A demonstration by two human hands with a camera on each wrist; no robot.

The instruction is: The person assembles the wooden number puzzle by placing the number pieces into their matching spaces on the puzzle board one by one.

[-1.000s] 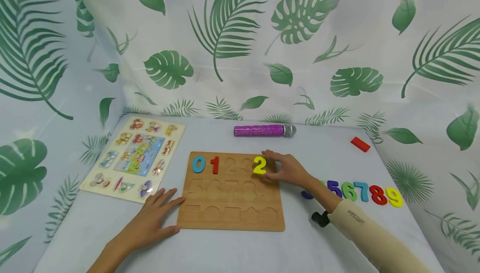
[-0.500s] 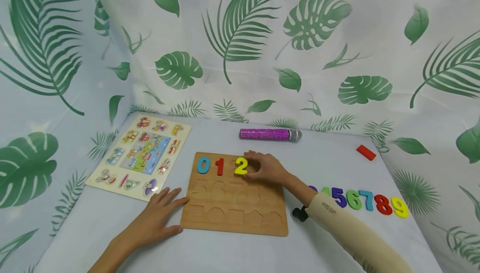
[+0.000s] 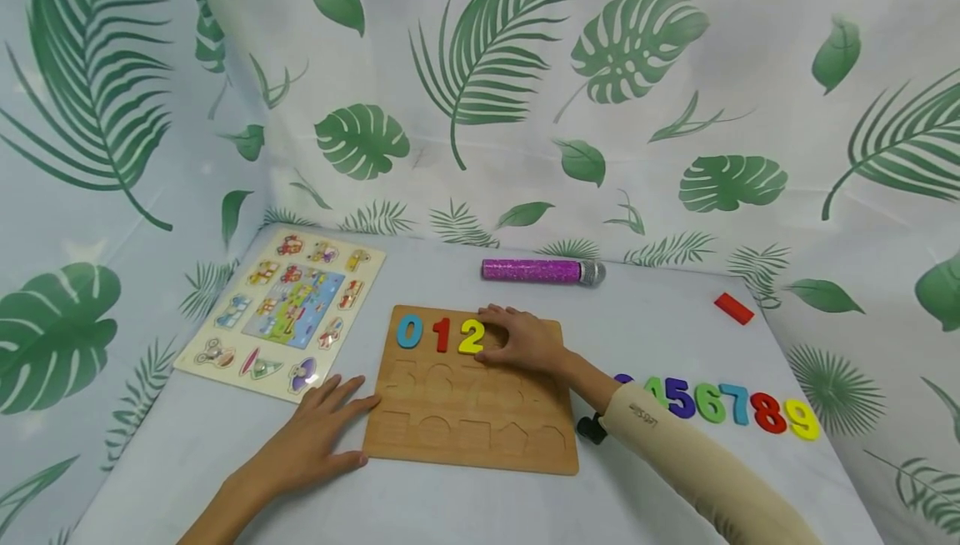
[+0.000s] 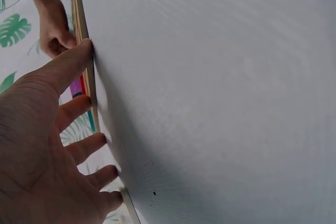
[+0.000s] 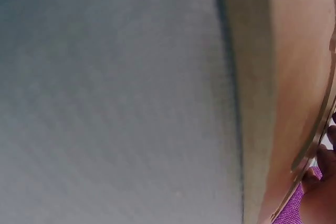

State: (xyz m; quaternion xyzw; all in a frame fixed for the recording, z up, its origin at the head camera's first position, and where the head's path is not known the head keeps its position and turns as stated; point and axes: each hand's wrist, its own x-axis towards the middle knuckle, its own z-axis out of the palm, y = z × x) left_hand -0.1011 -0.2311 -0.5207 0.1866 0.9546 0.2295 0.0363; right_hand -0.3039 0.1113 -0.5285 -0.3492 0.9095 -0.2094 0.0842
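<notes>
On a wooden number board [image 3: 472, 452] lie a blue number 0 [image 3: 403, 339], a red number 1 [image 3: 441, 337] and a yellow number 2 [image 3: 467, 347], side by side along the top row. My right hand [image 3: 528, 343] pinches the yellow 2 from its right side, thumb below and fingers above; whether the piece sits in its slot I cannot tell. Beside the board's left edge rests my left hand [image 3: 303, 437], fingers spread, the fingertips touching or nearly touching that edge. In the left wrist view its thumb [image 4: 71, 66] meets the board's edge.
Coloured numbers including a purple 5 [image 3: 679, 398] and a yellow 9 [image 3: 801, 420] stand in a row at right, partly behind my sleeve. A purple microphone [image 3: 532, 270] lies behind the board. A picture puzzle [image 3: 206, 372] lies left; a red block [image 3: 733, 308] sits far right.
My right hand has carried the yellow 2 leftward across the top row to beside the red 1. The left hand stays at the board's left edge. The head view has shifted slightly.
</notes>
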